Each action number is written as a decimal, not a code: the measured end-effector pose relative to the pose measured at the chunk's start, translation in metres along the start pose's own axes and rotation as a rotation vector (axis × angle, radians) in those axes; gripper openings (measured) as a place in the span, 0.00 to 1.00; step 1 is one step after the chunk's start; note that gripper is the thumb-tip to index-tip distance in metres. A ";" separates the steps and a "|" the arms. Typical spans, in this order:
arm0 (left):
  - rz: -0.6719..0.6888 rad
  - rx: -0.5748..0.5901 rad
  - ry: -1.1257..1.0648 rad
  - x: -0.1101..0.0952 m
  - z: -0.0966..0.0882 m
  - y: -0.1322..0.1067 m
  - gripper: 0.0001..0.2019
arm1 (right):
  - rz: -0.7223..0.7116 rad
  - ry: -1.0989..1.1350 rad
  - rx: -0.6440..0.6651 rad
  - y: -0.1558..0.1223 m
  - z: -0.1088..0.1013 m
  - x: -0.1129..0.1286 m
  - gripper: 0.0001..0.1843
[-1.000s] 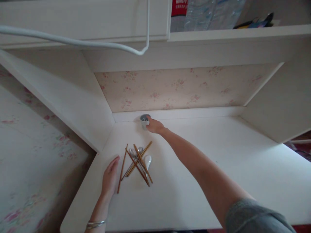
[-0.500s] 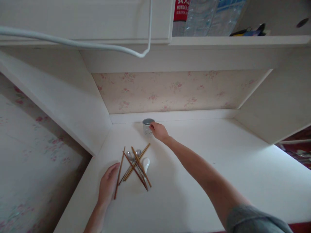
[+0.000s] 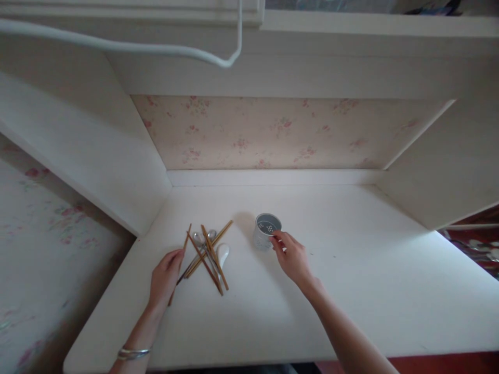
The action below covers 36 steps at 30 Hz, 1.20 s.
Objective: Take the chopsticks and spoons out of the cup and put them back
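A small grey metal cup [image 3: 265, 231] with holes in its bottom stands upright on the white desk [image 3: 351, 280]. My right hand [image 3: 293, 256] grips its near rim with the fingertips. To the left lies a loose pile of wooden chopsticks [image 3: 205, 254], metal spoons [image 3: 204, 238] and a white ceramic spoon [image 3: 223, 254]. My left hand [image 3: 165, 274] rests flat on the desk beside the pile, fingers stretched out and touching the leftmost chopstick. A bracelet sits on that wrist.
White side panels [image 3: 97, 156] close the desk in on both sides, with floral wallpaper [image 3: 273, 132] behind. A white cable [image 3: 156, 48] hangs overhead below a shelf [image 3: 351, 23]. A flowered bedspread [image 3: 42, 249] lies to the left.
My right hand has pulled the grey cup from the back corner toward me, to the desk's middle. The left hand stayed by the chopsticks. The camera tilted down.
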<state>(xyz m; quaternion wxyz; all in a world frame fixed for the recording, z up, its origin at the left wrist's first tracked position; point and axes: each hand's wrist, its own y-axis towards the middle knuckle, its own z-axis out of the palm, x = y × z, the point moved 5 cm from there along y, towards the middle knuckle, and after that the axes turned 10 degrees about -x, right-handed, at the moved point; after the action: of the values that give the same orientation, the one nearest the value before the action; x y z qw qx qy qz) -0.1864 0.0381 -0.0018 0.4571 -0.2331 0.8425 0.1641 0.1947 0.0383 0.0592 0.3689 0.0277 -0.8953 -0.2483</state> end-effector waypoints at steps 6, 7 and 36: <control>0.032 -0.011 0.014 0.004 0.002 -0.002 0.20 | -0.043 -0.035 0.015 -0.007 0.001 0.002 0.13; 0.034 -0.012 0.012 0.003 0.001 -0.003 0.20 | -0.043 -0.032 0.016 -0.008 0.002 0.002 0.13; 0.262 0.317 0.741 -0.032 -0.015 0.041 0.20 | 0.401 0.273 0.007 -0.084 0.011 -0.049 0.20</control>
<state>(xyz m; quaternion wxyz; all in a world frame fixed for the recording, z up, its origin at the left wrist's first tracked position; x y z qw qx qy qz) -0.2042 0.0726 0.0354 0.1286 -0.0943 0.9872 -0.0057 0.2118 -0.0188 -0.0182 0.5282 -0.1162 -0.8257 -0.1608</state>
